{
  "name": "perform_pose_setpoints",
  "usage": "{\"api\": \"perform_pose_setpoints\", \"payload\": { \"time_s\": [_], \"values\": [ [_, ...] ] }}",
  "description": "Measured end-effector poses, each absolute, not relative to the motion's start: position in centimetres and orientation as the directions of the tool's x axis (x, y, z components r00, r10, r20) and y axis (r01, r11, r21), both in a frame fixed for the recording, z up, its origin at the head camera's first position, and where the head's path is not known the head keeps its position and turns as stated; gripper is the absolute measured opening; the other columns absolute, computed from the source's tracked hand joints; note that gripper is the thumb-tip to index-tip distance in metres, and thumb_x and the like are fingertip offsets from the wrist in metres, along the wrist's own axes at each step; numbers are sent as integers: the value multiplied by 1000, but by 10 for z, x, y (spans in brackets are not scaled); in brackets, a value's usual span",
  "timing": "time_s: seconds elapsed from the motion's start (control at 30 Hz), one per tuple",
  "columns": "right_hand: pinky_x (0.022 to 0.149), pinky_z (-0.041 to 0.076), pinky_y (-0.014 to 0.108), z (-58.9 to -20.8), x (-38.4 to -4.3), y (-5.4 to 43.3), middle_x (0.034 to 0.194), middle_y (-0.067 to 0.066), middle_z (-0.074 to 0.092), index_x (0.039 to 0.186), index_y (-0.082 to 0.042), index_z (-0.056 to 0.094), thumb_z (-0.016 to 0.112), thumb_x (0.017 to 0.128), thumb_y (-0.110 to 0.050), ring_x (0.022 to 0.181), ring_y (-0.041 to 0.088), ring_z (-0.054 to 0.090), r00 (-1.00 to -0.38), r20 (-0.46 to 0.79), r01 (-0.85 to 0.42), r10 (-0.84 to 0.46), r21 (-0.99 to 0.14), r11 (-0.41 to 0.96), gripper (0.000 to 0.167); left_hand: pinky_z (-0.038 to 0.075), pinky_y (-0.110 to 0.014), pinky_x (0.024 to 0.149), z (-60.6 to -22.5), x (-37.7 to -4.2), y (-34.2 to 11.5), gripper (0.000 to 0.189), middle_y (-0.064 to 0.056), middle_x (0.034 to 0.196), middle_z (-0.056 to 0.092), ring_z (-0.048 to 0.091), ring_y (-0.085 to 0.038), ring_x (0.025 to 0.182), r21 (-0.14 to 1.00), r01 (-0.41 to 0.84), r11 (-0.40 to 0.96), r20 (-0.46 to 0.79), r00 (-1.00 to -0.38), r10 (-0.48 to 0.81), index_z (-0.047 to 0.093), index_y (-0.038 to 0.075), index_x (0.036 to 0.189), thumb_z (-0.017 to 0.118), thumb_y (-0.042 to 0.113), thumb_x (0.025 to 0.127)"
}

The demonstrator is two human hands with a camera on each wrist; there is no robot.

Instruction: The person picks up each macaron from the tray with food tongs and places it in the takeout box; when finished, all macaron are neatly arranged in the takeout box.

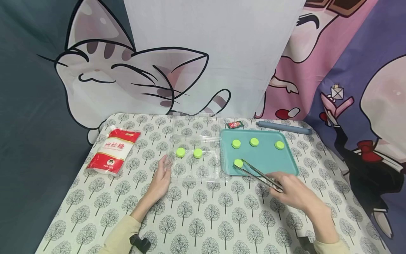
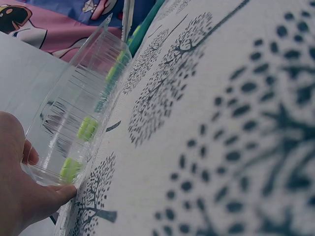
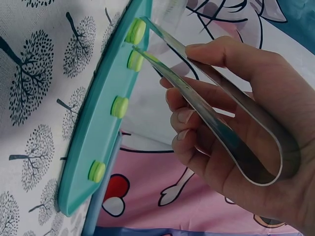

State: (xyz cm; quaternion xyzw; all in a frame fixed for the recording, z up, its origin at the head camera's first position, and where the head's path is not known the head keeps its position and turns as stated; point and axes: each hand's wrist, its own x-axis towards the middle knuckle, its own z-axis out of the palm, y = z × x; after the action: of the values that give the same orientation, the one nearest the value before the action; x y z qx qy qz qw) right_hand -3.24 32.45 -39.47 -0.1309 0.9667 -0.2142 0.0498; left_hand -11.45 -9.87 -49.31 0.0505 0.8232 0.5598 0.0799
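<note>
On the left of the frame, across a tree-print tablecloth [image 1: 195, 213]: a red-and-white sugar bag [image 1: 112, 151], lying aslant. Next, left of center: the left hand [image 1: 160, 179], in a pale sleeve, thumb and fingers closed on the near-left edge of a clear plastic container [image 1: 210, 173]. Inside, at mid-frame: two green macarons [image 1: 180, 152] [image 1: 197, 153], side by side and slightly apart. Right of center, close against the container: a teal tray [image 1: 263, 158], exact overlap at the shared edge hard to tell. Just beyond its upper-left rim: a small red-and-green packet [image 1: 235, 124]. On the tray: three macarons [image 1: 236, 144] [image 1: 254, 142] [image 1: 279, 145] spread along the upper half, plus a fourth macaron [image 1: 238, 162] at lower left, between the slightly parted tips of metal tongs [image 3: 209, 118]; firmness of that pinch impossible to tell. At lower right: the right hand [image 1: 293, 192], fingers curled around the tongs. Upper right, beside the tray's far rim: a gray-blue stick [image 1: 283, 127].
</note>
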Motion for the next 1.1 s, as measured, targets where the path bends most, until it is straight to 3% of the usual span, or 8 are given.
{"api": "perform_pose_setpoints", "payload": {
  "time_s": [0.37,0.67,0.87,1.1],
  "values": [
    [58,52,21,-399,-34,326,109,14,72,127,4,64,74,84,-8,68,0,54,-960,-22,-244,-279,-421,874,46,13,-55,128,-493,-115,-98,60,-22,165,26,26,-36,153,926,-14,377,-82,-983,166,7,7,162,33,17,109],
    [53,50,20,-386,-37,332,90,4,70,127,4,64,74,86,-7,62,-3,51,-948,63,-309,-311,-407,860,44,14,-54,129,-492,-114,-98,60,-22,165,26,26,-36,154,926,-11,377,-79,-983,164,8,7,162,33,17,109],
    [69,63,37,-368,-46,327,106,14,75,126,3,65,76,85,-8,78,16,69,-917,153,-399,-368,-328,856,44,14,-54,129,-492,-114,-98,60,-23,164,27,27,-37,153,930,-7,369,-73,-984,164,8,6,162,33,15,109],
    [79,63,45,-352,-64,307,110,15,75,126,3,66,75,87,-11,86,23,72,-882,147,-471,-447,-287,835,42,14,-53,129,-492,-114,-98,60,-24,164,27,27,-36,153,931,-4,365,-69,-984,166,7,6,162,33,14,109]
  ]
}}
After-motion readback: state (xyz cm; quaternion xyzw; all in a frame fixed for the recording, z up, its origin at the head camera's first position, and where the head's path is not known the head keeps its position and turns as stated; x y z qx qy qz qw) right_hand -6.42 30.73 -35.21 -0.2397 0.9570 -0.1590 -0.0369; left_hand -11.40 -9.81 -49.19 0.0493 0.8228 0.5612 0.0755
